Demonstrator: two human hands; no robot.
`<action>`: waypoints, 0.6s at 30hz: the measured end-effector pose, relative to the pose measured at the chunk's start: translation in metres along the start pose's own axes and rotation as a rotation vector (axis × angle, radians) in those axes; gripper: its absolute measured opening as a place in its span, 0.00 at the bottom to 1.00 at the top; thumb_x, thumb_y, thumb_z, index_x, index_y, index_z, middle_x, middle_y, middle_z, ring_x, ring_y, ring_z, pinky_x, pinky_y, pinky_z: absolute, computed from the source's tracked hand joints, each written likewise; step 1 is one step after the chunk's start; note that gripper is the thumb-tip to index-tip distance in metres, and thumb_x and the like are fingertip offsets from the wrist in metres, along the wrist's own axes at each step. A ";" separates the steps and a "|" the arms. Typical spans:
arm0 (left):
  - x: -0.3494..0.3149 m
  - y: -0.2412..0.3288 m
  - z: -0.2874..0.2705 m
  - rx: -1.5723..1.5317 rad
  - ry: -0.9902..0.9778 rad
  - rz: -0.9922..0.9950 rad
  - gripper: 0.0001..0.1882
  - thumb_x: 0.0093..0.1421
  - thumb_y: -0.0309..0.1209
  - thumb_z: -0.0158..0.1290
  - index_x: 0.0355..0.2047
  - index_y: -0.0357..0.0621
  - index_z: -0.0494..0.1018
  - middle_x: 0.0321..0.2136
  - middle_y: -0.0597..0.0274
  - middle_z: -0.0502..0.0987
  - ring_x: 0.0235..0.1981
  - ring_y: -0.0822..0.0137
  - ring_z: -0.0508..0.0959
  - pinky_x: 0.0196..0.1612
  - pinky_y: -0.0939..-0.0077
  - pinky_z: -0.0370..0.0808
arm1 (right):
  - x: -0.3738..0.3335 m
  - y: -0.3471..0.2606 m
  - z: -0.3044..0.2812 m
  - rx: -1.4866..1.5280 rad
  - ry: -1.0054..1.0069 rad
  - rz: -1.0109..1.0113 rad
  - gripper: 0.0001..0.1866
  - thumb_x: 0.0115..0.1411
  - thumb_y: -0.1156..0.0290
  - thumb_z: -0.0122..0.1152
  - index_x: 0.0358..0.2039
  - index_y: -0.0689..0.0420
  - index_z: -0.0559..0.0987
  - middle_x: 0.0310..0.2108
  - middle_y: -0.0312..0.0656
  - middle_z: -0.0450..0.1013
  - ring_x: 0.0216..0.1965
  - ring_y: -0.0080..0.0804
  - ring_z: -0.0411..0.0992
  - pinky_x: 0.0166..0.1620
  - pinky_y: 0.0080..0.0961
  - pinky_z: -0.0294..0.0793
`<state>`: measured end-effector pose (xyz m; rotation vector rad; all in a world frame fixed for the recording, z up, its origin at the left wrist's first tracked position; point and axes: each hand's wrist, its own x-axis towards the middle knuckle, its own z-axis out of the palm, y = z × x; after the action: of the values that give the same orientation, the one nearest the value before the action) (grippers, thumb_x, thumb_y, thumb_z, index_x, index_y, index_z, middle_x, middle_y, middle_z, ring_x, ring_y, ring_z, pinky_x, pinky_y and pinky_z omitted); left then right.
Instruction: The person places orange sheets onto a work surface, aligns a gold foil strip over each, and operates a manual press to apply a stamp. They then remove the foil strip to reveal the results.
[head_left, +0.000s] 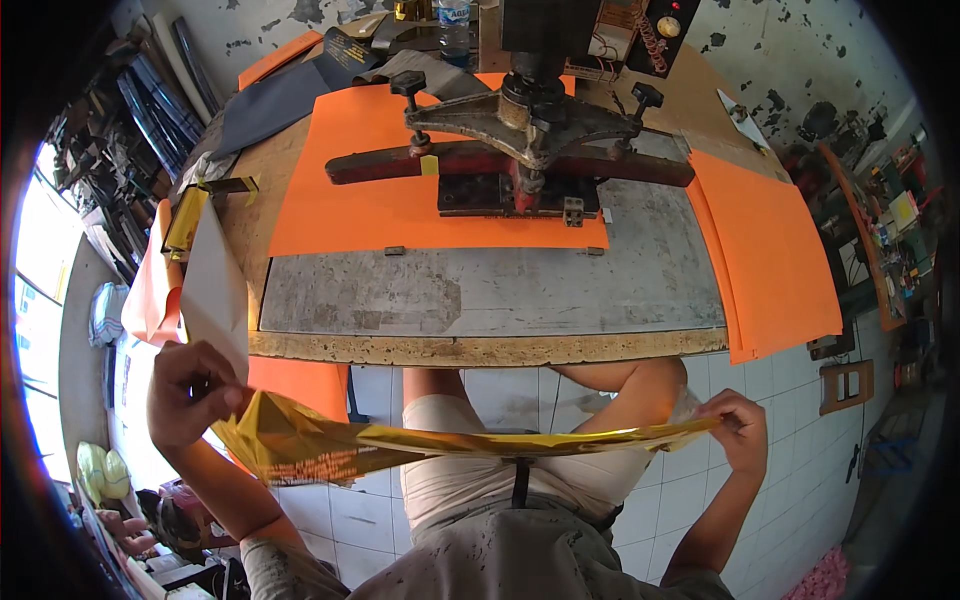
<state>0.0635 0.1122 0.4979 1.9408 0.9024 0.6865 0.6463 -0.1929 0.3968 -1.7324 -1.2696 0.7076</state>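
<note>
A long strip of shiny gold foil [450, 441] stretches across my lap, in front of the bench. Its wide, crumpled left end is pinched in my left hand [195, 395], with the fingers closed on it. My right hand [738, 430] grips the narrow, twisted right end between thumb and fingers. Pale marks show on the foil's lower left part. Beyond my hands stands a heavy stamping press [530, 135], its dark head over an orange sheet [350, 222] lying on the grey metal bed [520, 290]. Small metal blocks [395, 251] sit along the sheet's near edge.
A wooden strip [490, 348] edges the bench. At the right hangs a stack of orange sheets [768, 260]. A gold foil roll [185, 225] is at the left, near a white sheet [215, 285]. Behind are dark sheets [270, 105], a water bottle [454, 35] and a control box [662, 40].
</note>
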 end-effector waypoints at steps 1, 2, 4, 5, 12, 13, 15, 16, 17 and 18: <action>0.004 0.001 0.004 -0.057 0.073 -0.023 0.14 0.58 0.34 0.68 0.27 0.39 0.75 0.19 0.67 0.79 0.13 0.83 0.69 0.17 0.85 0.58 | 0.000 0.004 -0.008 0.155 0.001 -0.003 0.09 0.57 0.75 0.72 0.32 0.62 0.78 0.33 0.41 0.75 0.35 0.28 0.73 0.39 0.22 0.72; 0.012 0.008 -0.004 0.030 0.005 -0.097 0.13 0.59 0.32 0.66 0.28 0.38 0.75 0.19 0.67 0.77 0.16 0.82 0.71 0.19 0.85 0.63 | 0.001 0.007 -0.015 0.309 0.002 -0.006 0.12 0.57 0.70 0.74 0.32 0.61 0.77 0.32 0.39 0.74 0.34 0.26 0.71 0.38 0.20 0.69; 0.033 0.001 0.003 0.059 -0.005 -0.158 0.11 0.62 0.30 0.64 0.31 0.37 0.74 0.21 0.66 0.77 0.21 0.79 0.73 0.25 0.82 0.69 | 0.015 0.005 -0.030 0.302 -0.014 -0.047 0.15 0.58 0.65 0.73 0.32 0.59 0.75 0.32 0.37 0.72 0.33 0.24 0.69 0.37 0.18 0.67; 0.044 0.006 0.013 0.034 0.003 -0.256 0.10 0.63 0.29 0.63 0.31 0.36 0.74 0.22 0.65 0.77 0.23 0.79 0.73 0.28 0.81 0.70 | 0.027 0.000 -0.035 0.295 -0.037 -0.089 0.18 0.59 0.59 0.73 0.32 0.58 0.73 0.31 0.34 0.70 0.32 0.22 0.67 0.36 0.17 0.64; 0.113 -0.047 0.058 0.178 -0.050 -0.201 0.11 0.66 0.31 0.62 0.35 0.34 0.75 0.25 0.65 0.77 0.26 0.79 0.73 0.32 0.79 0.71 | 0.111 -0.013 -0.068 0.072 0.099 -0.002 0.18 0.64 0.56 0.69 0.36 0.58 0.75 0.30 0.27 0.68 0.34 0.15 0.66 0.38 0.16 0.64; 0.118 -0.048 0.068 0.164 -0.031 -0.214 0.12 0.66 0.32 0.62 0.34 0.34 0.75 0.24 0.66 0.76 0.25 0.79 0.71 0.31 0.79 0.70 | 0.127 -0.014 -0.070 0.034 0.081 0.011 0.15 0.66 0.60 0.67 0.36 0.58 0.75 0.30 0.27 0.69 0.33 0.14 0.66 0.38 0.16 0.64; 0.122 -0.051 0.079 0.152 -0.003 -0.228 0.13 0.66 0.32 0.62 0.34 0.34 0.75 0.23 0.67 0.75 0.24 0.79 0.70 0.30 0.78 0.69 | 0.156 -0.014 -0.072 -0.002 0.058 0.018 0.12 0.68 0.63 0.66 0.36 0.58 0.76 0.29 0.27 0.69 0.32 0.14 0.66 0.37 0.16 0.65; 0.124 -0.054 0.083 0.159 -0.001 -0.253 0.13 0.66 0.33 0.62 0.33 0.34 0.75 0.21 0.67 0.74 0.24 0.79 0.68 0.29 0.77 0.68 | 0.171 -0.011 -0.072 -0.009 0.031 0.037 0.10 0.69 0.66 0.64 0.36 0.58 0.76 0.29 0.28 0.69 0.31 0.14 0.66 0.37 0.16 0.65; 0.129 -0.056 0.089 0.161 -0.005 -0.273 0.13 0.66 0.33 0.62 0.33 0.34 0.75 0.20 0.67 0.73 0.23 0.79 0.67 0.28 0.76 0.67 | 0.183 -0.008 -0.073 -0.021 0.011 0.059 0.08 0.70 0.69 0.62 0.36 0.59 0.76 0.28 0.28 0.70 0.31 0.14 0.66 0.37 0.16 0.66; 0.133 -0.051 0.095 0.228 0.006 -0.249 0.13 0.65 0.32 0.62 0.33 0.34 0.75 0.18 0.67 0.72 0.22 0.78 0.67 0.28 0.75 0.65 | 0.194 -0.004 -0.073 -0.025 0.014 0.062 0.08 0.70 0.69 0.62 0.36 0.59 0.76 0.28 0.28 0.70 0.31 0.14 0.66 0.37 0.16 0.66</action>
<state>0.1956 0.1922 0.4236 1.9768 1.2465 0.4594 0.7677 -0.0307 0.4434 -1.8003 -1.2245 0.7167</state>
